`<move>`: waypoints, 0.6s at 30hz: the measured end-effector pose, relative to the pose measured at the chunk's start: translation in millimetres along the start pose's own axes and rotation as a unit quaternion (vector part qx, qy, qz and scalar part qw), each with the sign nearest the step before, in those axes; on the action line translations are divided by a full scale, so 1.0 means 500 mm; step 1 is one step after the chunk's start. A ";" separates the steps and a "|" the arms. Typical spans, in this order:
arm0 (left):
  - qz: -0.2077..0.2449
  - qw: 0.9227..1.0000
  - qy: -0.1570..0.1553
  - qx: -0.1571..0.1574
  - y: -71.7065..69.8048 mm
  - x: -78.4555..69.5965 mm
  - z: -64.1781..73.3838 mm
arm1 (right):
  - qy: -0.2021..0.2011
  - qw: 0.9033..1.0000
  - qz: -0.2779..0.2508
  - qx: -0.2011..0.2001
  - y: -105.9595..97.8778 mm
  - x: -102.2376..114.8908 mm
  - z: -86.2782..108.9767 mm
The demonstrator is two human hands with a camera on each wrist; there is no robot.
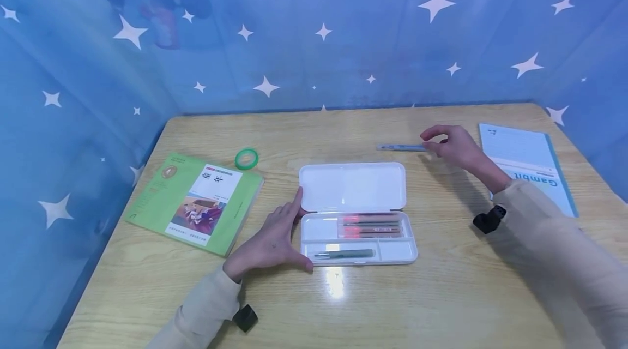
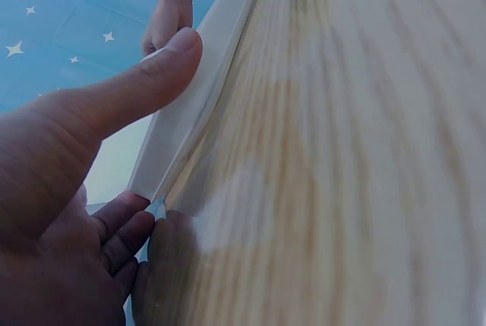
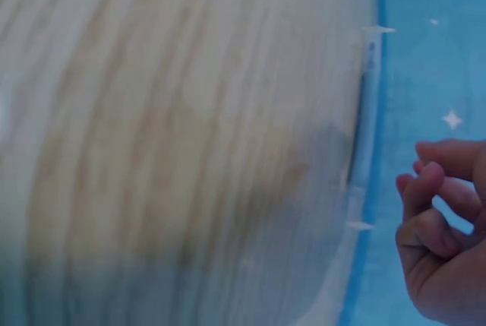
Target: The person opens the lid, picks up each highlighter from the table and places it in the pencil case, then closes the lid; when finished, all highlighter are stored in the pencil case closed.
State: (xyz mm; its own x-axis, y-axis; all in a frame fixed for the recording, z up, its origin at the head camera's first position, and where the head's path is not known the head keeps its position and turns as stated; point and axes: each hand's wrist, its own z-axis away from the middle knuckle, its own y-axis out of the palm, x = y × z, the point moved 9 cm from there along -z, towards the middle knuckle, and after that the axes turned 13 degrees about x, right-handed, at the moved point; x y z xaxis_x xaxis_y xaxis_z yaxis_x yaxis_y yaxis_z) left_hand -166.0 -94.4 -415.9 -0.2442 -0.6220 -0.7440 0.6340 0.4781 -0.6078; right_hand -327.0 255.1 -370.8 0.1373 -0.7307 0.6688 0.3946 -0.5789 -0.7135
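Note:
A white pencil case [image 1: 352,187] lies with its lid folded back. Several pens [image 1: 375,226] lie in its rear compartment, and a single pen [image 1: 349,254] lies in the front one. My left hand [image 1: 275,237] spreads along the case's left end, thumb [image 2: 163,64] by the front edge and fingers [image 2: 125,227] at the side, fairly straight. Farther back, a blue pen [image 1: 399,148] lies on the table. My right hand [image 1: 453,145] hovers at its right end with loosely bent fingers; in the right wrist view they stand apart from the pen [image 3: 364,113].
On the left lies a green book [image 1: 152,191] with a picture cover, and a green tape ring [image 1: 246,159] lies beyond its corner. A light blue notebook [image 1: 520,147] sits at the right, partly under my right forearm. A starry blue curtain [image 1: 353,65] hangs behind the table.

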 end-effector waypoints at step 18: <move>0.004 1.000 0.003 -0.001 0.003 0.002 0.002 | 0.003 0.998 0.049 0.036 0.041 -0.015 -0.019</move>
State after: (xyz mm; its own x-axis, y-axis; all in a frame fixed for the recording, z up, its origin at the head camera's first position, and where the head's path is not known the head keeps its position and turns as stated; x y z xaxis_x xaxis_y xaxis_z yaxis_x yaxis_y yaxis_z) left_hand -164.8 -94.9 -417.3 -0.2430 -0.6151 -0.7501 0.6347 0.4839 -0.6025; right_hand -328.4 245.1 -392.4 0.1720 -0.7847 0.5956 0.4434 -0.4782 -0.7581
